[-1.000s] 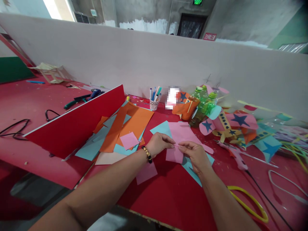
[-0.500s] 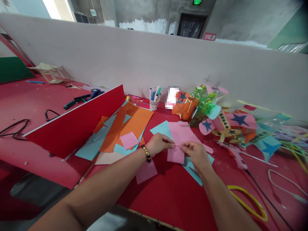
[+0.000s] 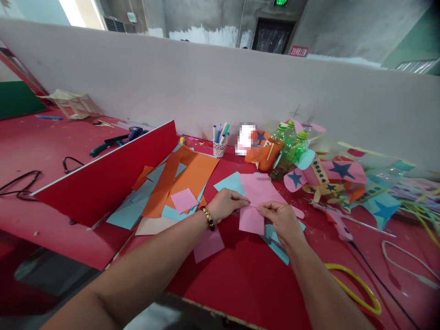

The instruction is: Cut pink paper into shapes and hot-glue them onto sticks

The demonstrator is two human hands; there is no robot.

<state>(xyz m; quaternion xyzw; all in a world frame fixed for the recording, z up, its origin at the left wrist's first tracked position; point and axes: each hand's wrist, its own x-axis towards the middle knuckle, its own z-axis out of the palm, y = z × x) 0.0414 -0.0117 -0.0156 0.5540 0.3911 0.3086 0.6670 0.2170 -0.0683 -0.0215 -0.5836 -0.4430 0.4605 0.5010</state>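
Observation:
A piece of pink paper point(image 3: 251, 221) hangs between my two hands, its upper edge pinched at both ends and looking folded there. My left hand point(image 3: 227, 203), below which a beaded bracelet circles the wrist, grips the left end between thumb and fingers. The right end is pinched by my right hand point(image 3: 279, 219). Behind the held piece lies a larger pink sheet point(image 3: 257, 187), partly over a light blue sheet point(image 3: 231, 184). Blue paper offcuts point(image 3: 277, 247) stick out beneath my right hand. Under my left wrist rests another pink sheet point(image 3: 209, 246).
Orange sheets point(image 3: 199, 169) and a small pink square point(image 3: 184, 200) lie to the left, beside a red divider point(image 3: 117, 178). A cup of pens point(image 3: 219, 148) stands behind. On the right are green bottles point(image 3: 292, 153), paper-and-bottle airplanes point(image 3: 330, 174), a pink glue gun point(image 3: 338, 224) and a yellow loop point(image 3: 357, 286).
Both hands keep their pinch on the pink paper, with only a slight shift of the left fingers along its upper edge. The view has moved very slightly.

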